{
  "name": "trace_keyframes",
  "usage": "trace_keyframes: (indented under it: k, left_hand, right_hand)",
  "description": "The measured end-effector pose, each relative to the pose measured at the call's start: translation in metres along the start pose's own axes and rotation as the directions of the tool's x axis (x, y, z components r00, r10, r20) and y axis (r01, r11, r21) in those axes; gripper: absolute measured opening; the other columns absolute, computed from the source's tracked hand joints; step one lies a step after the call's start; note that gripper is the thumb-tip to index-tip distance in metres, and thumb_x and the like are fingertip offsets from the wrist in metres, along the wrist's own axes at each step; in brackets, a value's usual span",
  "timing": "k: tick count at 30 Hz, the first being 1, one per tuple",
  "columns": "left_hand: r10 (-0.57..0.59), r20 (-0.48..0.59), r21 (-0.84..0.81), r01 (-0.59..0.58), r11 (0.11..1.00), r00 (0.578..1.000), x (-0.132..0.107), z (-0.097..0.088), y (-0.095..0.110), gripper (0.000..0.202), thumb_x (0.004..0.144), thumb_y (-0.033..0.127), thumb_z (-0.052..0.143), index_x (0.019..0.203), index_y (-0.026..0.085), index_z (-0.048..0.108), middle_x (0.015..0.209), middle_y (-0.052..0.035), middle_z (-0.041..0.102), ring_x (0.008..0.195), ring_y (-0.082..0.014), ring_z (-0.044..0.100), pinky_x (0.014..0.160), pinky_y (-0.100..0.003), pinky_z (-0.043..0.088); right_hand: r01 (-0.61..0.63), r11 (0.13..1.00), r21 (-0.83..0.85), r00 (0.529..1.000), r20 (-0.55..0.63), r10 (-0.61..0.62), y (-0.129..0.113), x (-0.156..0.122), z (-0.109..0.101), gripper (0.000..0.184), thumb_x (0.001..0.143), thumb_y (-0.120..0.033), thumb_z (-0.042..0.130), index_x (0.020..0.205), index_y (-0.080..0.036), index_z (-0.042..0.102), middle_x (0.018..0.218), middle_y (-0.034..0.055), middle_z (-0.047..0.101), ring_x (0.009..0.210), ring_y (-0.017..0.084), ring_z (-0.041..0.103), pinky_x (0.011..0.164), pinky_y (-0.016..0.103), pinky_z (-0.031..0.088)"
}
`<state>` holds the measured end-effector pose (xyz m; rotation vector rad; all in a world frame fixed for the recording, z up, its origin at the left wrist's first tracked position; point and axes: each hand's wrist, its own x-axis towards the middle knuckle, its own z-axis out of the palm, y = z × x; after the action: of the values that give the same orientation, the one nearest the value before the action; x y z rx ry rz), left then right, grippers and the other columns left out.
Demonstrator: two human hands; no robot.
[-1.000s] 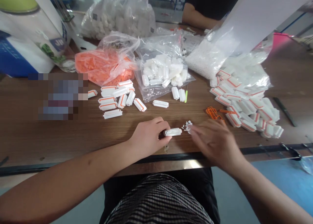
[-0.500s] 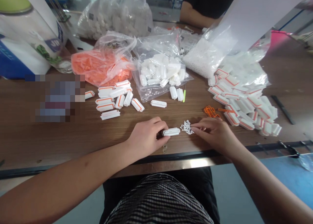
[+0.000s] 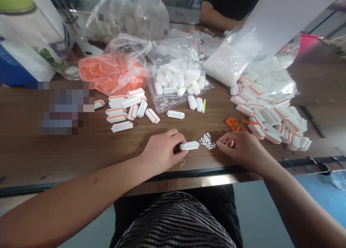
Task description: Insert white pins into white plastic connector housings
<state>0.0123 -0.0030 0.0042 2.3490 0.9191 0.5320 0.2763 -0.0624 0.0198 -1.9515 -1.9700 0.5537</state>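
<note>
My left hand [image 3: 165, 149] grips one end of a white slotted plastic housing [image 3: 190, 145] between thumb and fingers, the housing lying low over the table with its open, toothed side up. Just right of it is a small heap of tiny white plastic pieces [image 3: 207, 141]. At the heap's right edge my right hand [image 3: 238, 147] has thumb and forefinger pinched together; whether a tiny piece is between the tips is too small to tell. Orange plastic frames [image 3: 234, 124] lie behind the right hand. A single white housing [image 3: 175, 114] rests farther back.
White housings with orange trim [image 3: 116, 111] lie at left, and a larger pile [image 3: 281, 122] at right. Behind are bags of orange parts [image 3: 110, 75], white housings [image 3: 180, 76] and tiny white pieces [image 3: 224, 62]. A green-handled tool [image 3: 203, 106] and a black tool [image 3: 313, 121] lie around.
My right hand has drawn back slightly to the right from the heap, and a few tiny pieces have shifted at its right edge. The left hand and housing have hardly moved.
</note>
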Motion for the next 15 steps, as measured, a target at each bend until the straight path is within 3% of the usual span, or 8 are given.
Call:
trace_keyframes:
  k: [7,15]
  left_hand:
    - [-0.001,0.005,0.006,0.001,1.0,1.0,0.0001,-0.0008,0.0003,0.009,0.085,0.026,0.067,0.09,0.019,0.065,0.086,0.0023,0.063,0.06,-0.009,0.053,0.057,-0.023,0.041]
    - [-0.003,0.004,0.009,0.003,1.0,1.0,0.0001,-0.0002,0.0001,0.009,0.085,0.028,0.066,0.089,0.02,0.064,0.085,0.0026,0.062,0.059,-0.0084,0.052,0.057,-0.023,0.04]
  right_hand:
    - [0.2,0.971,0.134,0.979,0.022,-0.205,0.005,0.0051,-0.0016,0.016,0.089,-0.027,0.06,0.084,-0.022,0.074,0.081,0.0026,0.071,0.075,0.017,0.064,0.069,0.03,0.05]
    - [0.261,0.965,0.038,0.961,0.08,-0.263,0.0087,0.0035,-0.0043,0.018,0.09,-0.025,0.057,0.078,-0.022,0.069,0.075,0.0011,0.067,0.069,0.015,0.061,0.066,0.03,0.047]
